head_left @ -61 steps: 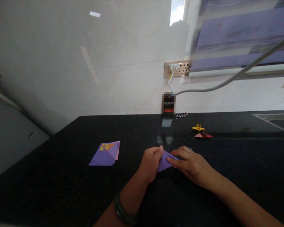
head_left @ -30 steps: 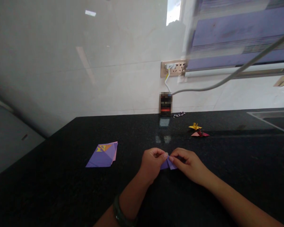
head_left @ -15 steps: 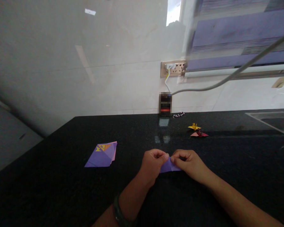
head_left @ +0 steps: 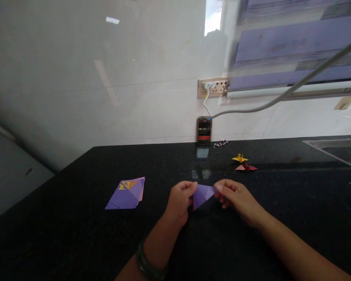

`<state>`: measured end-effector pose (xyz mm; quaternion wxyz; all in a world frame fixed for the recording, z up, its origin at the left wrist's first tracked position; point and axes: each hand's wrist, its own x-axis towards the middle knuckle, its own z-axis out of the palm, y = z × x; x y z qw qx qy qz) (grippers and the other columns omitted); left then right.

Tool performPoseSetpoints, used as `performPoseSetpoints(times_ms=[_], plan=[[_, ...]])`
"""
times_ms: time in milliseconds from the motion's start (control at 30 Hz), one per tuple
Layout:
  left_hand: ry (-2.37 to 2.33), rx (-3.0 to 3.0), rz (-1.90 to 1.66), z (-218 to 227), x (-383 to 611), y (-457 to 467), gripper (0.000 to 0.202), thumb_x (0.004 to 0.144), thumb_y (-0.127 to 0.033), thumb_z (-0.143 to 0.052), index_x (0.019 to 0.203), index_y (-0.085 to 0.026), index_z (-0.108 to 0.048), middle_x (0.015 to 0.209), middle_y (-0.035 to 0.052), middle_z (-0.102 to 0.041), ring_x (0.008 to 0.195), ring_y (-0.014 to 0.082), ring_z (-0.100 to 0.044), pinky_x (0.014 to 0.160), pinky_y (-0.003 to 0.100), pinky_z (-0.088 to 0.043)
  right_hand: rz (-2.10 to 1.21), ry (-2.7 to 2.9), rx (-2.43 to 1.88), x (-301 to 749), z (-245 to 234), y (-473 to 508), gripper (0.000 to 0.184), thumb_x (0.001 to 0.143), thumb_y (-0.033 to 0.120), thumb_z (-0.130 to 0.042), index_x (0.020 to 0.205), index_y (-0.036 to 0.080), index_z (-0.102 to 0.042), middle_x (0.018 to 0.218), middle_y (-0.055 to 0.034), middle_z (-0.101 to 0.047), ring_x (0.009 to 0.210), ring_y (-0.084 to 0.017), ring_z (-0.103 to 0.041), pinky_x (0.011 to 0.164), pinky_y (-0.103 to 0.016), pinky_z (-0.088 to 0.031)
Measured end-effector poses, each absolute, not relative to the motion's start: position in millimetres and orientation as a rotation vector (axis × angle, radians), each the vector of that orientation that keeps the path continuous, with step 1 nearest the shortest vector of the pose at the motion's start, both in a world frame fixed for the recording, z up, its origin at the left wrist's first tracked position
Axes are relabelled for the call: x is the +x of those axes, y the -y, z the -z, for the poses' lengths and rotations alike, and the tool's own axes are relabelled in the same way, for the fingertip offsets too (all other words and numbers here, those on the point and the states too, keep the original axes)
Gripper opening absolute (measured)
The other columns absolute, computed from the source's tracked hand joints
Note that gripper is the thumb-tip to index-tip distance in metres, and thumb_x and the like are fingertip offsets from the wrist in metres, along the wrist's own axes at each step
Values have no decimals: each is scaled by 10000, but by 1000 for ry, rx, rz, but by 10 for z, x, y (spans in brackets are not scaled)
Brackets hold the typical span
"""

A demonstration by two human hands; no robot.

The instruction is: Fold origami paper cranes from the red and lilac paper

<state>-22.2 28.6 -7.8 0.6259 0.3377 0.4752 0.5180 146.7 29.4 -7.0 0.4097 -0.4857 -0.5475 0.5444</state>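
Paper (head_left: 201, 195), purple and creased, is pinched by both my left hand (head_left: 179, 200) and right hand (head_left: 236, 196), and might tear if I tug too hard.

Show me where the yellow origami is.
In the head view, the yellow origami sits right of centre on the dark counter, just behind the red origami and beyond the right hand.

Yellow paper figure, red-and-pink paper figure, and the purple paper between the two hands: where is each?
Yellow paper figure (head_left: 240, 158): head view, on its middle.
Red-and-pink paper figure (head_left: 246, 168): head view, on its middle.
Held purple paper (head_left: 202, 193): head view, on its visible folded face.
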Motion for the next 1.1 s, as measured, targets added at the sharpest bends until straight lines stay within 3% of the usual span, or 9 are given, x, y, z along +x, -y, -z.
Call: performPoseSetpoints(times_ms=[133,367,533,700,933,1000,1100], plan=[[-1057,811,-1154,90,-127,-223,204,605,-282,-663,683,-110,-586,592,21,-574,520,116,-531,524,258,-423,-1510,1352,-1161,1339,122,-192,193,663,322,-623,650,153,-531,536,51,-468,437,-62,-410,406,-176,-349],[-1221,1136,-1099,124,-129,-227,133,638,-243,-625,669,-123,-580,532,3,-552,499,111,-505,489,228,-396,-1475,1294,-1170,1354,167,-221,189,659,297,-641,620,153,-525,521,48,-489,447,-65,-413,413,-179,-324],[-1234,1201,-1200,105,-142,-217,119,662,-239,-597,637,-125,-574,541,1,-548,510,102,-490,496,217,-386,-1490,1339,-1174,1337,152,-202,181,658,321,-639,681,147,-592,533,36,-526,435,-69,-425,412,-189,-332],[-1169,1118,-1201,46,-87,-160,162,687,-286,-577,722,-128,-588,568,1,-567,492,102,-492,479,218,-384,-1418,1302,-1128,1335,144,-186,168,672,309,-642,704,144,-628,564,15,-561,462,-69,-428,438,-192,-338],[-1197,1304,-1157,100,-111,-166,174,704,-296,-548,642,-135,-575,521,-13,-513,474,100,-449,458,213,-336,-1458,1192,-1089,1340,122,-172,183,670,315,-649,748,153,-618,593,14,-543,514,-88,-459,447,-197,-361],[-1219,1400,-1109,118,-124,-165,169,712,-291,-533,648,-142,-581,534,-11,-517,492,106,-455,469,216,-333,-1394,1219,-1127,1369,92,-186,212,677,325,-638,810,160,-623,673,-7,-573,567,-108,-493,480,-214,-385],[-1236,1588,-1036,128,-128,-146,161,729,-268,-506,664,-153,-598,574,-5,-534,541,116,-473,504,220,-338,-1212,1509,-1125,1420,40,-219,153,695,300,-616,728,155,-652,696,-21,-590,648,-136,-528,595,-250,-410]])
